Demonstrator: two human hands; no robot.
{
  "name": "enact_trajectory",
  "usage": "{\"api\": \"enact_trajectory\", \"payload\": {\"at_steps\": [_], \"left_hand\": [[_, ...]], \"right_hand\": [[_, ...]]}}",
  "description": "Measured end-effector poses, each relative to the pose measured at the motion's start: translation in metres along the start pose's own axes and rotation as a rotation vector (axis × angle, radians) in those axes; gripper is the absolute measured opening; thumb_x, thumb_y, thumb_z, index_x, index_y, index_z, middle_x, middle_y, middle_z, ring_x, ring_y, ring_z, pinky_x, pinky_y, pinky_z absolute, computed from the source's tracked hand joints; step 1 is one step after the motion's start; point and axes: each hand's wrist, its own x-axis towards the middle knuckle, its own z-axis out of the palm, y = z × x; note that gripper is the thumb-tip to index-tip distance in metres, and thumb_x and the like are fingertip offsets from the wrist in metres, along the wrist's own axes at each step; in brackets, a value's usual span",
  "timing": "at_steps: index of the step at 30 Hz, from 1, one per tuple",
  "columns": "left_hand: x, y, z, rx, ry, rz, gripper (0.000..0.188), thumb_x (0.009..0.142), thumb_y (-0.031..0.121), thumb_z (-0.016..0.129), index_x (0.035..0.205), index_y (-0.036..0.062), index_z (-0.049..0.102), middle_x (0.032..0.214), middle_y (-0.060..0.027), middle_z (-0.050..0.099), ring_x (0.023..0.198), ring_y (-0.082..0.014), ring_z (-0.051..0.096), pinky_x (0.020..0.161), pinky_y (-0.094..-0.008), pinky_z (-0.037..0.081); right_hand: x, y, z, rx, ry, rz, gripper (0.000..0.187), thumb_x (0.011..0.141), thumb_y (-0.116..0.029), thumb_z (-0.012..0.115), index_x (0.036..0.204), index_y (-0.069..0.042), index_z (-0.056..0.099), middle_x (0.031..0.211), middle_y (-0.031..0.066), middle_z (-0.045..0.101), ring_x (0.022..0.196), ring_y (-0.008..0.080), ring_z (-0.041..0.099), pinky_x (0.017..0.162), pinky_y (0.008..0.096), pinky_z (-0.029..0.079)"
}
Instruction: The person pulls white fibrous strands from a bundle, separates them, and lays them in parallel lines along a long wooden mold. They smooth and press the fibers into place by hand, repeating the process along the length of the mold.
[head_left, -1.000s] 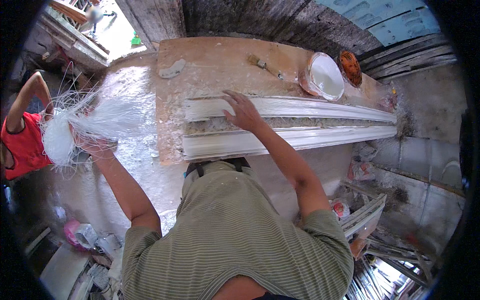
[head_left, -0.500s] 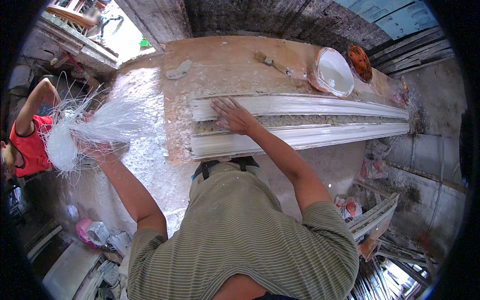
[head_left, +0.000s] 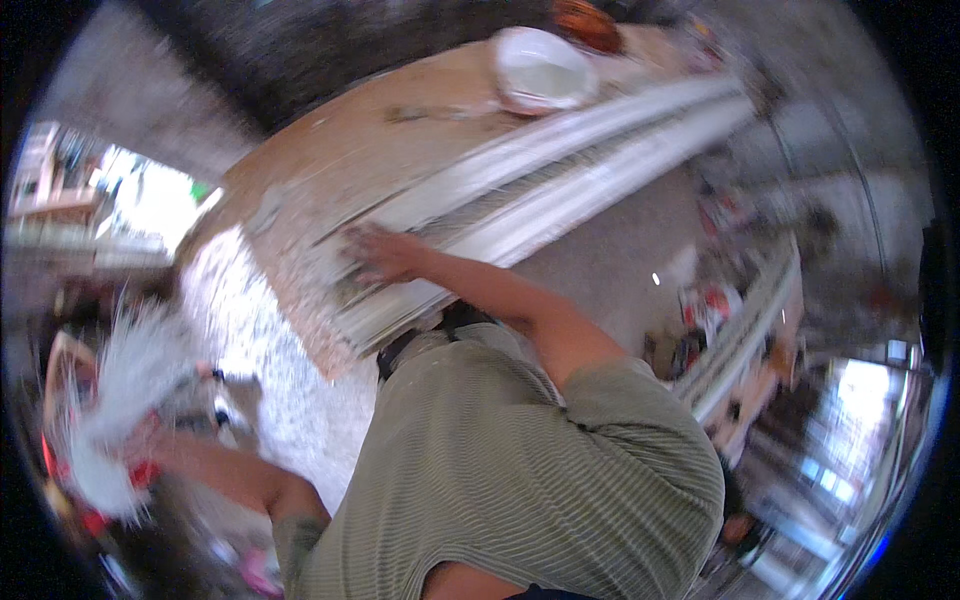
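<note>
My left hand, arm stretched out to the left, is closed round a loose bundle of thin white fibre strands. The strands fan out above and below the grip, and they partly hide the fingers. At the near left end of two long white plaster mouldings, my right hand is open with its fingers spread, at the gap between them. The far moulding and the near moulding lie side by side on a brown board. Motion blur hides whether the right fingertips touch plaster.
A white bucket and an orange-and-black round container stand at the board's far side. A blurred brush lies left of the bucket. Behind the fibres, a person in red is partly visible. Wooden lengths stand at the right.
The whole view has swung, so the board and mouldings now slant up to the right. My left hand with the fibres appears lower at the left. My right hand stays over the mouldings' left end.
</note>
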Motion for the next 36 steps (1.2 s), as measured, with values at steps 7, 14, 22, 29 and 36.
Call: {"api": "enact_trajectory", "payload": {"at_steps": [7, 14, 22, 29, 36], "left_hand": [[-0.044, -0.072, 0.181, -0.068, -0.226, -0.174, 0.069, 0.096, 0.050, 0.053, 0.143, 0.0031, 0.035, 0.138, -0.0165, 0.050, 0.125, -0.0334, 0.051, 0.106, -0.0527, 0.041], [-0.081, -0.075, 0.302, -0.072, -0.453, -0.141, 0.066, 0.095, 0.049, 0.053, 0.141, 0.0038, 0.037, 0.135, -0.0165, 0.051, 0.123, -0.0332, 0.051, 0.105, -0.0520, 0.041], [-0.092, -0.060, 0.350, -0.013, -0.538, -0.103, 0.062, 0.095, 0.049, 0.054, 0.137, 0.0046, 0.040, 0.132, -0.0166, 0.052, 0.120, -0.0329, 0.052, 0.104, -0.0511, 0.041], [-0.048, -0.051, 0.300, 0.066, -0.400, -0.125, 0.059, 0.095, 0.048, 0.054, 0.134, 0.0053, 0.043, 0.130, -0.0167, 0.053, 0.118, -0.0327, 0.052, 0.103, -0.0503, 0.041], [0.022, 0.013, 0.133, -0.042, -0.017, -0.231, 0.056, 0.095, 0.048, 0.054, 0.132, 0.0060, 0.046, 0.127, -0.0167, 0.054, 0.115, -0.0324, 0.053, 0.103, -0.0496, 0.041]], "right_hand": [[0.012, -0.034, -0.041, 0.397, 0.553, 0.236, 0.086, 0.069, -0.045, 0.082, 0.136, -0.004, 0.047, 0.154, 0.0257, 0.028, 0.138, 0.0441, 0.035, 0.115, 0.0513, 0.028], [0.039, -0.070, -0.088, 0.325, 0.398, 0.290, 0.104, 0.070, -0.057, 0.081, 0.149, -0.007, 0.035, 0.147, 0.0213, 0.043, 0.132, 0.0341, 0.047, 0.110, 0.0483, 0.036], [-0.051, -0.021, -0.150, 0.898, 0.445, 0.588, 0.056, 0.078, -0.054, 0.078, 0.115, -0.012, 0.073, 0.106, 0.0097, 0.073, 0.096, 0.0201, 0.065, 0.083, 0.0351, 0.049], [-0.056, 0.048, -0.151, 0.806, 0.554, 0.427, 0.039, 0.083, -0.041, 0.078, 0.098, -0.005, 0.076, 0.092, 0.0072, 0.076, 0.081, 0.0124, 0.066, 0.072, 0.0305, 0.050], [-0.084, 0.097, -0.171, 0.543, 0.306, 0.525, 0.036, 0.086, -0.039, 0.073, 0.094, -0.004, 0.076, 0.088, 0.0145, 0.073, 0.084, 0.0258, 0.068, 0.078, 0.0375, 0.051]]}}
